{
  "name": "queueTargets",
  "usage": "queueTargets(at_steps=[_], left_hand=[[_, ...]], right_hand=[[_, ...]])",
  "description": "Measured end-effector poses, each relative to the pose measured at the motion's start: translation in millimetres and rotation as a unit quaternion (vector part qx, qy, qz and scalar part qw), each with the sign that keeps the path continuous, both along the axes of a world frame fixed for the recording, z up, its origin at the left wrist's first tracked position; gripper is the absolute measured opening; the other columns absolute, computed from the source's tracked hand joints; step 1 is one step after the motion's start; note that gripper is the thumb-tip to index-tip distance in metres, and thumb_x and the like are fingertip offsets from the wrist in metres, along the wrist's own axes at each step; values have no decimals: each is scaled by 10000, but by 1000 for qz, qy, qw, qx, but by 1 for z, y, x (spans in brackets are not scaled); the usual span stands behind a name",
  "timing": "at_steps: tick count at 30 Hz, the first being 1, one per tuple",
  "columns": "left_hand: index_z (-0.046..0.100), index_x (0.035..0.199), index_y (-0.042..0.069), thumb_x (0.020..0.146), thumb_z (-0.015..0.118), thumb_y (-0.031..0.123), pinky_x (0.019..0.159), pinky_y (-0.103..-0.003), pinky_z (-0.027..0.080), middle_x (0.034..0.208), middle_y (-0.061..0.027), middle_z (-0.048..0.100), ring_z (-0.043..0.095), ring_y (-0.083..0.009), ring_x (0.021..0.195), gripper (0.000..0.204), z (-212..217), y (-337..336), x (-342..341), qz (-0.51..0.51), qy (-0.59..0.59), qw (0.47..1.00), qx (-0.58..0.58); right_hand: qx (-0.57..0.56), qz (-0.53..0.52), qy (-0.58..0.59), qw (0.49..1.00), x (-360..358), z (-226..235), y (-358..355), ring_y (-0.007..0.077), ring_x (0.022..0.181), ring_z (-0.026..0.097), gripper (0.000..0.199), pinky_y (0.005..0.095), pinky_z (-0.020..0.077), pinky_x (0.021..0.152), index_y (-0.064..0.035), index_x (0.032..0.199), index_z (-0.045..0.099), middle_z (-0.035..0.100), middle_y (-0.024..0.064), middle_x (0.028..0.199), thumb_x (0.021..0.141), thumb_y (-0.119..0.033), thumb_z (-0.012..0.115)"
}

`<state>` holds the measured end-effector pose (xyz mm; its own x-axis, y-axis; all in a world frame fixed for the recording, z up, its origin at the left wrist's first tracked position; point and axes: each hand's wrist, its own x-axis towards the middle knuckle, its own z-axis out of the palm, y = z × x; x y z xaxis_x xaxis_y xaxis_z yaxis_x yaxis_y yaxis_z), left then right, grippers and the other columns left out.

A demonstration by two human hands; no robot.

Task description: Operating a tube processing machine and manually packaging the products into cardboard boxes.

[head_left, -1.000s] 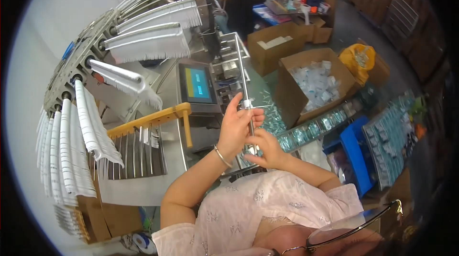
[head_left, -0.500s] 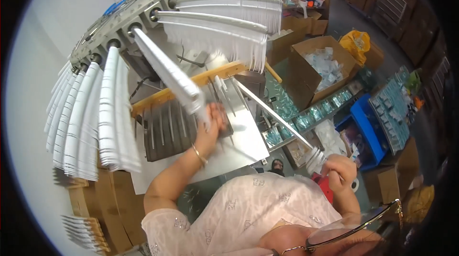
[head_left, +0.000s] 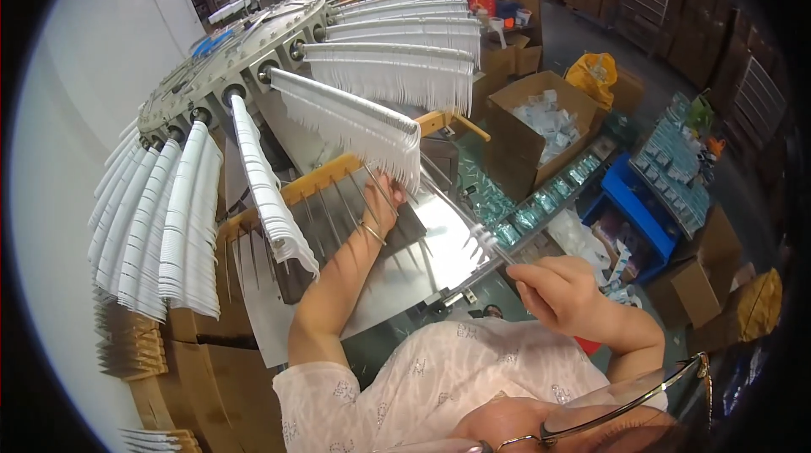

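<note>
A round metal machine (head_left: 232,51) carries rods around its rim, hung with rows of thin white curved pieces (head_left: 359,119). My left hand (head_left: 384,199) reaches over a rack of metal rods, just under the lower edge of one row. Its fingers look curled, partly covered by the white pieces; what they grip cannot be made out. In front of my body at the right, my right hand (head_left: 557,284) is closed around the near end of a thin rod (head_left: 448,199). A few loose white pieces (head_left: 486,242) sit on that rod, close to the fingers.
A yellow wooden bar (head_left: 325,178) crosses behind the rack, above a shiny metal plate (head_left: 380,280). On the right stand an open carton of small packets (head_left: 549,128), a blue bin (head_left: 638,216) and a tray of teal packets (head_left: 676,166). Cartons (head_left: 211,377) are stacked lower left.
The rows of white pieces have shifted around with the machine, and the view has tilted. My left hand moved up by the row; my right hand moved left and up with the rod.
</note>
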<state>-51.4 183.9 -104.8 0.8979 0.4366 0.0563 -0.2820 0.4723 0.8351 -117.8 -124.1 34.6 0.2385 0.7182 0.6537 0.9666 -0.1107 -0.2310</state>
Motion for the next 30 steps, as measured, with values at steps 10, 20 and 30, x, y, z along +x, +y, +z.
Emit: queueTargets(at_steps=[10, 20, 30], left_hand=[[501, 917, 58, 868, 400, 274, 390, -205, 307, 601, 7, 480, 366, -52, 397, 244, -2, 1, -2, -6, 15, 997, 75], [555, 899, 3, 834, 415, 112, 477, -186, 343, 596, 7, 481, 439, -57, 520, 188, 27, -70, -68, -42, 16, 969, 242], [595, 870, 21, 674, 592, 65, 663, -368, 426, 778, -105, 550, 537, -283, 741, 201, 101, -60, -196, 97, -71, 613, 781]], right_hand=[[113, -34, 23, 993, -16, -31, -22, 197, 475, 520, 191, 271, 399, 433, 4, 834, 595, 552, 80, 611, 645, 18, 585], [84, -25, 10, 996, -10, -27, -4, 204, 482, 522, 176, 292, 402, 433, 7, 818, 589, 541, 78, 600, 643, 26, 595], [48, 241, 236, 940, 20, -53, -27, 208, 526, 559, 131, 280, 434, 485, 2, 798, 602, 585, 78, 636, 752, -67, 501]])
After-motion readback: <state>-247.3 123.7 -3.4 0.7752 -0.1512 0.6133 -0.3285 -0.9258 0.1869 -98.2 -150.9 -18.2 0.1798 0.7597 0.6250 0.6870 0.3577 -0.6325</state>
